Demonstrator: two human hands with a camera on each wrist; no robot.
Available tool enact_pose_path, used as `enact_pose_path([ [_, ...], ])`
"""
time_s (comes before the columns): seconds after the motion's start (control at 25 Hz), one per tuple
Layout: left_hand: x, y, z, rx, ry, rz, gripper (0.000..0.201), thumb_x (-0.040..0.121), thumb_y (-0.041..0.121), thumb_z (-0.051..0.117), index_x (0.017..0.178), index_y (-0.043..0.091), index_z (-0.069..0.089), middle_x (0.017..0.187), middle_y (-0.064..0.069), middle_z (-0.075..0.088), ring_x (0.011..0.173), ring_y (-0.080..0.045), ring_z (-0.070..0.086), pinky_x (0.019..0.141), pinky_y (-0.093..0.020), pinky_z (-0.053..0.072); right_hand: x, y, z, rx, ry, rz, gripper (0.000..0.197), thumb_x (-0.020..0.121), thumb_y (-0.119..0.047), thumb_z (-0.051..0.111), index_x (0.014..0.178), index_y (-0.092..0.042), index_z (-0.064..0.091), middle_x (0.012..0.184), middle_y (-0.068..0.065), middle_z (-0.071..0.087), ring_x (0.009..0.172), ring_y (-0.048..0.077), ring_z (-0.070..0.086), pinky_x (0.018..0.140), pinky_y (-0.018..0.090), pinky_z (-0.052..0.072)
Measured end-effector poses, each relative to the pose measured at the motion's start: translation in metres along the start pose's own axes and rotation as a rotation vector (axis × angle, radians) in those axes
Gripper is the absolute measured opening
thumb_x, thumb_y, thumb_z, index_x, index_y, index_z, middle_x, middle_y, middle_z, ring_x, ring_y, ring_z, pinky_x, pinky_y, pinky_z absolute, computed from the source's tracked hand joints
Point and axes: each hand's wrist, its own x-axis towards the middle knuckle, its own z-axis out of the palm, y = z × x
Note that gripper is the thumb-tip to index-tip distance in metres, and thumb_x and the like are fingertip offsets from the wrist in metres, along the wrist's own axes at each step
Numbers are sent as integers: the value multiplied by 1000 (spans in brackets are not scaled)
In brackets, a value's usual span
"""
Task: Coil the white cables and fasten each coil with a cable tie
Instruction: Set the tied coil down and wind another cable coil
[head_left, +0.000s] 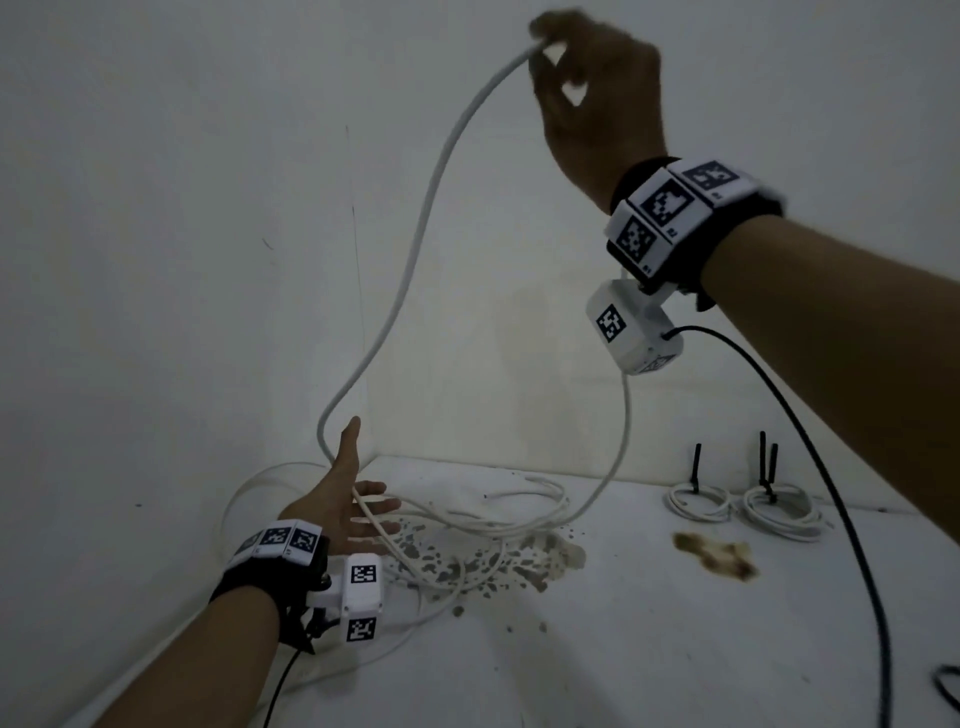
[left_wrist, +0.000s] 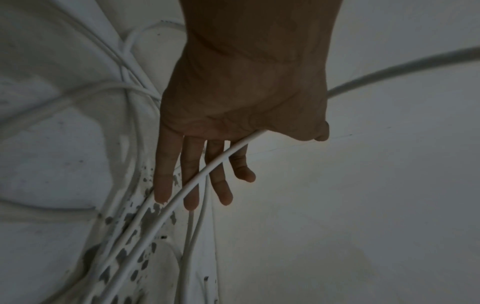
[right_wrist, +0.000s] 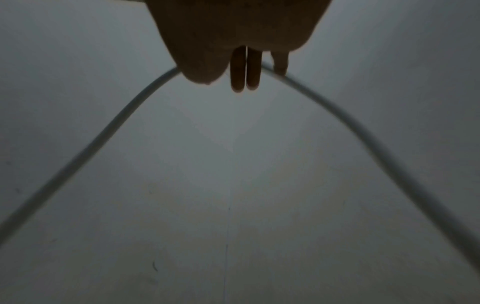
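While the right hand (head_left: 597, 98) is raised high before the wall (head_left: 182, 208), its fingers curl round the white cable (head_left: 415, 218), which drapes over them and falls away on both sides. One run drops to the left hand (head_left: 343, 512), whose fingers (left_wrist: 192, 170) are straight and spread; the cable passes between thumb and palm and lies across those fingers, unpinched. The other run hangs below the right wrist and curves down to the loose loops (head_left: 483, 525) that lie tangled near the tabletop's far left corner, over a patch of dark speckles (head_left: 467, 564). Toward the far right edge of the tabletop (head_left: 649, 649) two finished coils (head_left: 745, 506) lie side by side, each with a black tie (head_left: 696, 465) standing upright. A brown stain (head_left: 714, 553) sits just in front of them.
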Motion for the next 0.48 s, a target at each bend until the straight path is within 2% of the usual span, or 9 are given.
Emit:
enact_pose_path([
  [0.08,4,-5,4,2,-30,-32,98,49,94,58,94,7,58,80,-10,62,82,-34,67,78,-59,55,-9,2,0,-78,-238,56,32,94,-18,51,121,-17,68,90,1,69,78,11,56,81,23,46],
  [0.16,6,-6,12,1,-99,-75,82,52,89,64,75,12,52,63,-5,46,67,-26,56,83,-59,52,-18,1,-2,-96,-323,163,29,95,-14,52,119,-14,68,97,4,71,83,13,60,81,19,44],
  [0.2,6,-5,17,-2,-137,-91,73,57,84,66,68,15,47,59,-2,41,61,-24,50,83,-57,53,-22,-2,-2,-109,-341,235,24,96,-15,53,114,-13,69,99,5,72,86,14,62,81,19,45],
  [0.28,6,-3,27,-11,-191,-94,56,72,66,67,66,17,41,60,0,35,57,-22,45,79,-48,53,-31,-8,-2,-134,-391,399,24,98,-28,55,103,-12,72,102,6,71,91,20,67,83,28,53],
  [0.32,6,-3,32,-23,-202,-91,47,78,55,65,70,16,39,60,-1,34,56,-22,43,75,-43,52,-39,-13,-4,-96,-488,534,32,98,-38,54,104,-11,71,103,8,70,90,24,69,79,34,57],
  [0.36,5,-3,36,-32,-208,-93,40,81,46,61,74,15,37,60,-3,34,54,-23,41,70,-39,49,-51,-20,-7,2,-650,710,45,99,-48,50,108,-9,69,103,10,68,84,28,71,69,38,61],
  [0.4,5,-3,38,-32,-209,-92,33,83,38,58,78,14,36,59,-5,34,53,-23,39,64,-36,47,-66,-28,-10,108,-845,864,59,99,-58,42,111,-6,67,100,12,67,73,29,70,57,38,60],
  [0.44,6,-5,40,-25,-213,-90,26,83,31,55,80,13,35,58,-6,34,53,-23,37,59,-34,46,-83,-35,-15,128,-1053,929,72,97,-66,33,110,-4,67,91,13,68,59,26,66,48,32,54],
  [0.48,7,-7,42,-18,-215,-82,19,83,24,51,80,13,35,59,-6,34,52,-23,36,55,-33,45,-101,-39,-20,66,-1238,903,80,95,-71,27,106,-3,68,79,11,66,49,22,57,44,26,46],
])
